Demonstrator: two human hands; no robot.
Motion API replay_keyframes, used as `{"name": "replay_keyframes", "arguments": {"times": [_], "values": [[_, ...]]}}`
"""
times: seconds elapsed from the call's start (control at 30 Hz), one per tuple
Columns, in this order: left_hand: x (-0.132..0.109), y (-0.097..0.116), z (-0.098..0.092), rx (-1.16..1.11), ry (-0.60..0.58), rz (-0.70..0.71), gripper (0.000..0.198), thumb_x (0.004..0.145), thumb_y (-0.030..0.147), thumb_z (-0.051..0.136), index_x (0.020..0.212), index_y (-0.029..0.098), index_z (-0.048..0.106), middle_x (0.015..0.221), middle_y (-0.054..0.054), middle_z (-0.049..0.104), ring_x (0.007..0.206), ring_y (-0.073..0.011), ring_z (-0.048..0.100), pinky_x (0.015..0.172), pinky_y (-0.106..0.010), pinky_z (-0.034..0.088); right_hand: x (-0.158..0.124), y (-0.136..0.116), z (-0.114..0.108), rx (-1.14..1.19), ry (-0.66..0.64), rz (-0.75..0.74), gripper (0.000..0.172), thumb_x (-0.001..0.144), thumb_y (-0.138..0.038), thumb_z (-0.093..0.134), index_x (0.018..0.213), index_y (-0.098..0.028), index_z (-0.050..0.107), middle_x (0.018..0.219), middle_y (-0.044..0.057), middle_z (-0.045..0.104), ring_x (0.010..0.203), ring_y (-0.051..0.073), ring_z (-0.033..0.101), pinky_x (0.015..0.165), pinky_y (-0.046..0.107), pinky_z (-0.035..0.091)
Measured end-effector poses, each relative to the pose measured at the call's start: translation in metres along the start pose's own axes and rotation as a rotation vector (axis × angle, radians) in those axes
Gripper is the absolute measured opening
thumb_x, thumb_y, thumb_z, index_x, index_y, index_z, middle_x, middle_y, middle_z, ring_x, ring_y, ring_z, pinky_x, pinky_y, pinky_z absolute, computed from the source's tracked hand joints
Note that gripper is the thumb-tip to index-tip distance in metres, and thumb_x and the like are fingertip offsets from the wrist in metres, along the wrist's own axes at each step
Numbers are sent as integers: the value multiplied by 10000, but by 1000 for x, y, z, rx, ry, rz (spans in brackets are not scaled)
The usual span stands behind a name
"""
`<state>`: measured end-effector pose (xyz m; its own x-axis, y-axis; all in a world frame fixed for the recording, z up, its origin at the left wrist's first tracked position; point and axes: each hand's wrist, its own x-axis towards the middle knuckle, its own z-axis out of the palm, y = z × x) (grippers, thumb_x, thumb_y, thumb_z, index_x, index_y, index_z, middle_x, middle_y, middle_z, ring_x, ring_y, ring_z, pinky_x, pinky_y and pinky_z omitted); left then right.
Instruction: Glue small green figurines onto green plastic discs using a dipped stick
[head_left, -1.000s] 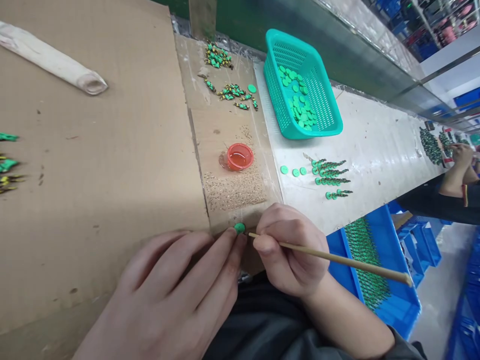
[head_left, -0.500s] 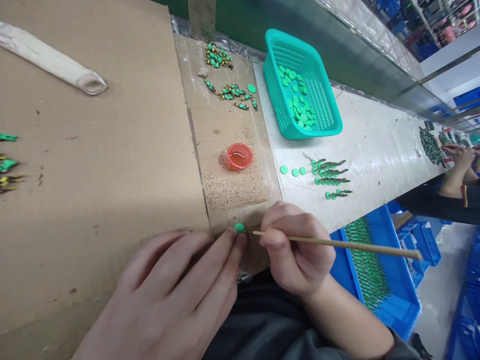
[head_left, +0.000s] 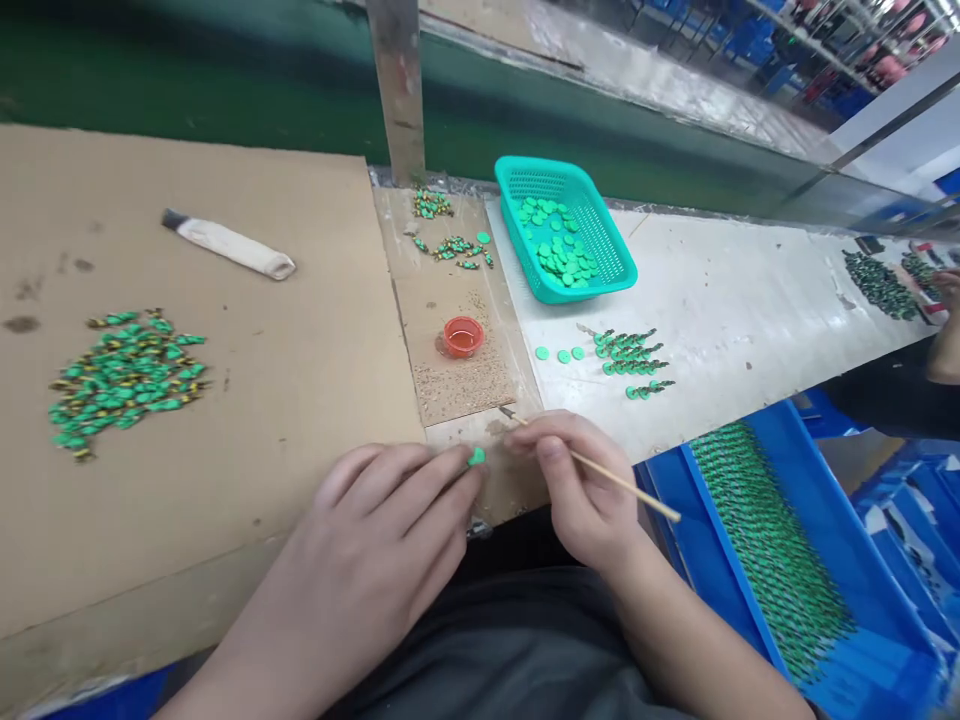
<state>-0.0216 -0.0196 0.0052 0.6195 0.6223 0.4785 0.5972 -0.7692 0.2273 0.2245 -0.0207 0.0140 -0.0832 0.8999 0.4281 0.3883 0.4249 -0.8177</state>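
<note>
My left hand [head_left: 397, 525] lies low on the cardboard, fingertips pressed to a small green disc [head_left: 477, 456] at the work surface's near edge. Part of the disc is hidden under the fingers. In my right hand [head_left: 589, 485] a thin wooden stick [head_left: 626, 484] is pinched between thumb and fingers. Its dark tip points away from me, at the lower edge of a cardboard patch [head_left: 457, 385] strewn with tiny brownish grains. Just beyond stands a red cup [head_left: 463, 338] with liquid in it.
A teal basket [head_left: 619, 285] holds green discs. Rows of discs with dark twisted pieces [head_left: 634, 350] lie to the right. Green-and-yellow pieces [head_left: 131, 380] and a whitish tube [head_left: 232, 247] lie left. Blue trays [head_left: 877, 660] stand below right; another person's arm [head_left: 946, 350] is at far right.
The camera view has tilted up, bringing the left pile into sight. The stick's tip has moved away from the disc, toward the grains. My left hand stays on the disc.
</note>
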Motion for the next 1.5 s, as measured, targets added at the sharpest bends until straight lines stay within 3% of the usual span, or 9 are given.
{"name": "replay_keyframes", "arguments": {"times": [0.2,0.57,0.7,0.87,0.93,1.03,1.13,1.33,1.5], "values": [[8,2,-4,-22,29,-16,212,1127,167,676,1244,238,838,1287,-35,913,1092,-248,761,1057,-466,503,5,8,7,-115,-153,-180,239,1092,-61,662,1215,-231,776,1169,81,912,1095,228,872,1005,407,722],[-6,17,-7,53,-169,-102,247,1125,324,700,1339,262,808,1285,-23,899,1181,-221,735,1063,-456,473,-8,21,13,-173,-171,-192,152,1103,-237,685,1111,-312,817,1020,31,877,898,246,891,789,362,737],[-20,17,-26,27,-155,-187,243,1143,360,655,1315,301,816,1280,-12,890,1163,-197,757,1058,-413,523,-16,20,14,-215,-148,-225,94,1105,-267,710,1134,-312,787,1019,48,870,904,284,888,800,417,737],[-69,-52,-95,231,-12,-744,342,1227,355,483,1270,216,793,1178,-100,837,1086,-221,779,1033,-428,630,-26,21,17,-235,-78,-226,54,1122,-322,759,1174,-307,762,1099,66,882,968,305,901,848,439,738],[-80,-95,-127,330,-7,-961,323,1179,482,681,1301,194,764,1212,-78,807,1077,-230,778,1026,-463,670,-28,21,18,-216,-34,-191,70,1129,-350,764,1183,-305,766,1149,69,891,1021,305,906,906,447,744],[-72,-151,-157,368,-116,-1112,387,1133,525,778,1341,199,766,1344,-97,794,1196,-251,780,1087,-501,690,-27,20,17,-211,3,-184,68,1138,-357,747,1175,-304,768,1164,58,904,1037,294,915,917,437,754],[-48,-184,-161,345,-250,-1164,410,1126,515,792,1391,203,760,1415,-109,781,1241,-265,779,1096,-509,698,-26,18,17,-223,-3,-213,65,1143,-344,728,1170,-299,767,1140,58,914,1005,294,924,886,440,766],[-15,-203,-155,319,-326,-1200,427,1122,506,801,1422,207,749,1442,-115,772,1245,-266,780,1082,-503,706,-25,16,18,-201,8,-198,58,1151,-299,714,1157,-288,771,1133,69,917,1010,285,924,897,430,769],[-15,-168,-163,264,-165,-1040,351,1138,507,776,1269,182,782,1230,-76,822,1097,-226,804,1024,-464,708,-25,15,16,-107,63,-156,97,1148,-260,707,1144,-291,799,1127,47,917,1031,254,922,910,371,764]]}}
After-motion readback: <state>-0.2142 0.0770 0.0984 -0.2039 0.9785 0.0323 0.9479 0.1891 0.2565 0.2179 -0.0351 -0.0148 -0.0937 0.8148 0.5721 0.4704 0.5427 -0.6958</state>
